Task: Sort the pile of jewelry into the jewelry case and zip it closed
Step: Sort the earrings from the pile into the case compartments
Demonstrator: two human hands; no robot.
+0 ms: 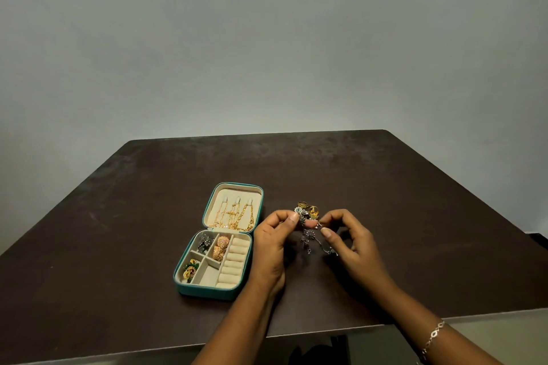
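A teal jewelry case [207, 292] lies open on the dark table, its lid flat at the back with gold chains [234, 216] hooked inside. Its cream compartments hold dark earrings [204, 243], rose-gold earrings [221, 247] and a green-and-gold piece [190, 269]; the ring rolls stand bare. Just right of the case, my left hand [271, 246] pinches a silver flower piece [299, 211] lifted off the table. My right hand [350, 240] pinches a thin dark chain [321, 246] hanging from it. Gold rings [308, 207] lie behind my fingers.
The dark brown table [385, 201] reaches to a plain grey wall behind. Its front edge runs just below my forearms. A thin bracelet [434, 333] sits on my right wrist.
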